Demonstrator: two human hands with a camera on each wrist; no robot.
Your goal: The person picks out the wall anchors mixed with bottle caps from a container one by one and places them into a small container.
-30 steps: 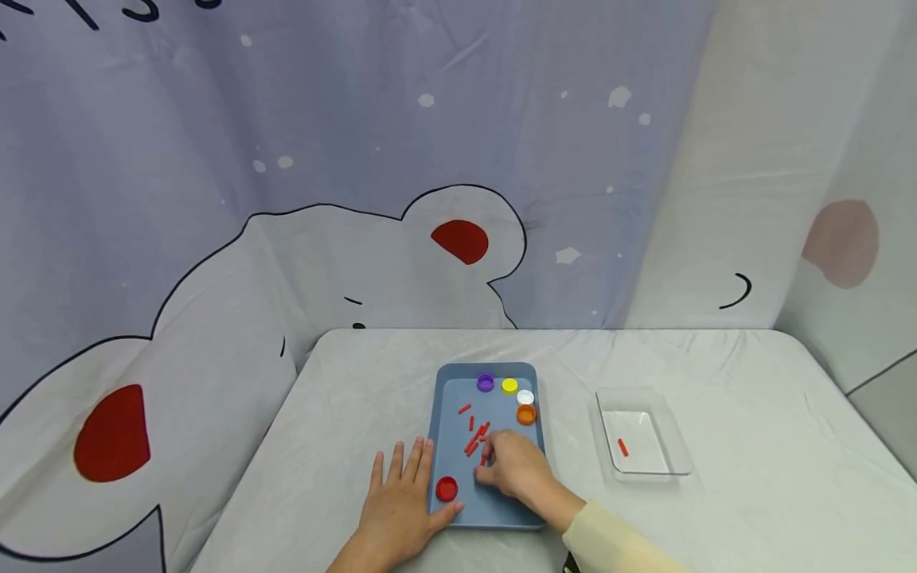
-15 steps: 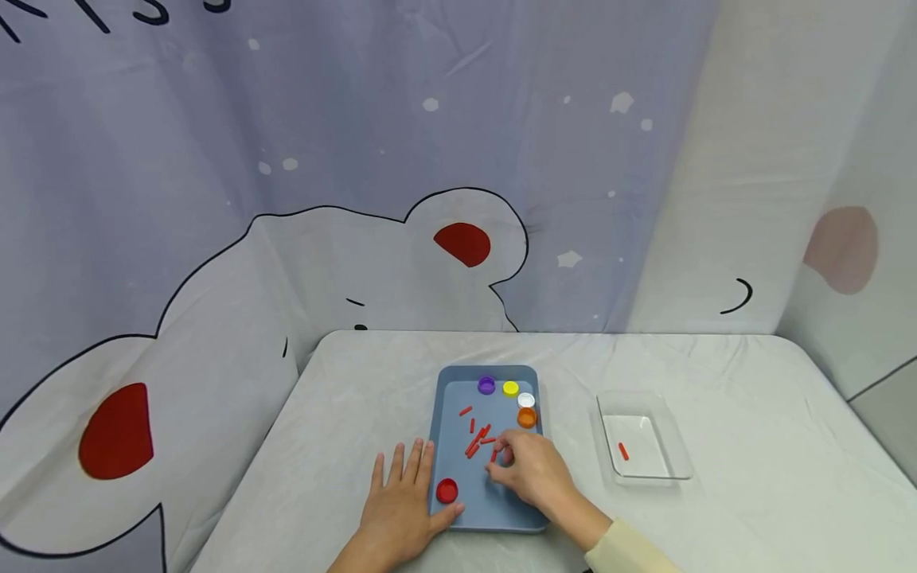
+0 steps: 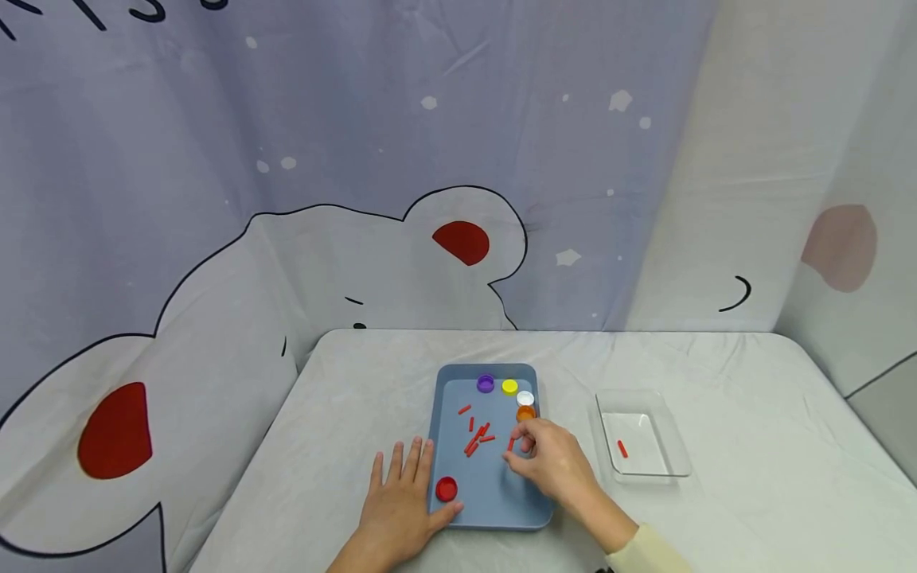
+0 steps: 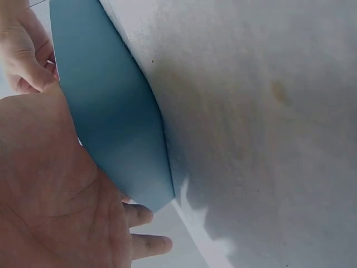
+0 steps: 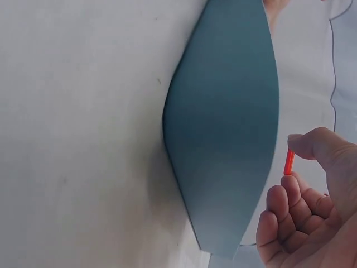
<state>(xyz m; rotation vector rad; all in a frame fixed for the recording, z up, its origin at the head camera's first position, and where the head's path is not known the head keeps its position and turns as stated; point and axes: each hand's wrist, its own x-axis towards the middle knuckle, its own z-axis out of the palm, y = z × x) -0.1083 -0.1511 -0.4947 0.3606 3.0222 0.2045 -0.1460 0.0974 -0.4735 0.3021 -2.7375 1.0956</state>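
My right hand [image 3: 552, 458] pinches a short red stick [image 5: 289, 161] lengthwise between thumb and a fingertip, over the right part of a blue-grey tray [image 3: 494, 509]. In the right wrist view the other fingers curl loosely beneath it. My left hand [image 3: 397, 509] lies with straight, spread fingers along the tray's left edge, thumb at the rim beside a round red cap [image 3: 446, 489]. Several more red sticks [image 3: 471, 446] lie loose in the tray's middle. In the left wrist view the palm [image 4: 50, 190] faces the tray's side.
Purple [image 3: 485, 383], yellow [image 3: 509, 387], white [image 3: 525, 399] and orange caps [image 3: 526, 413] sit at the tray's far right. A clear rectangular container [image 3: 648, 465] with one red stick [image 3: 622, 449] inside stands to the right on the white-covered table. A printed curtain hangs behind.
My right hand has moved right and slightly away, carrying the pinched red stick from the middle of the tray towards its right edge. The left hand stays in place.
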